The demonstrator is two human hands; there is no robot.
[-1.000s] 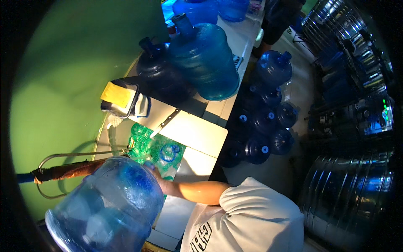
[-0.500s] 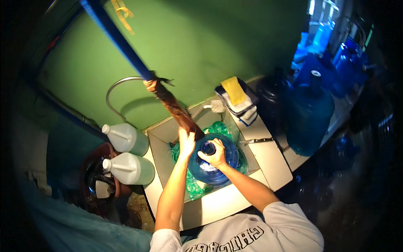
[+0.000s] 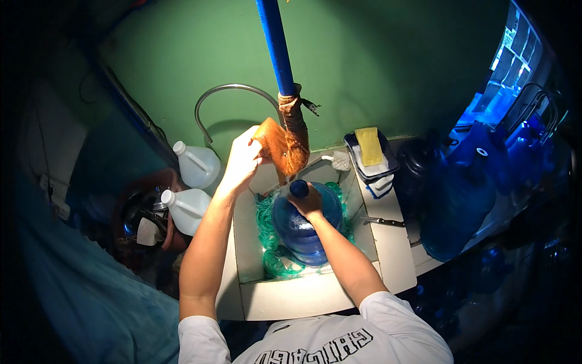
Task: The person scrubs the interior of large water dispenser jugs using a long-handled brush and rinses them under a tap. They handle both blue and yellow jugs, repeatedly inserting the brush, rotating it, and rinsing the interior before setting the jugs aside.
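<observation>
A blue pipe [image 3: 274,48] comes down from above with a wet brown cloth sleeve [image 3: 276,148] tied round its lower end. My left hand [image 3: 244,159] is closed on the loose end of this sleeve, holding it raised and folded to the left. Some water seems to fall from the fold. Below it a large blue water jug [image 3: 306,249] stands in the tiled sink [image 3: 248,242], its open mouth upward. My right hand [image 3: 311,203] grips the jug's neck. Green netting [image 3: 267,221] lies around the jug's base.
Two white jugs [image 3: 199,167] stand left of the sink beside a reddish tub [image 3: 173,182] of utensils. A knife [image 3: 383,222] lies on the right ledge, near a dark tray [image 3: 388,161] with a yellow sponge [image 3: 367,145]. A curved metal faucet [image 3: 212,91] rises behind. More blue jugs [image 3: 461,200] stand right.
My left hand has lifted the sleeve's lower end up and away from the jug's mouth. My right hand has shifted from around the mouth to the neck. The view has turned.
</observation>
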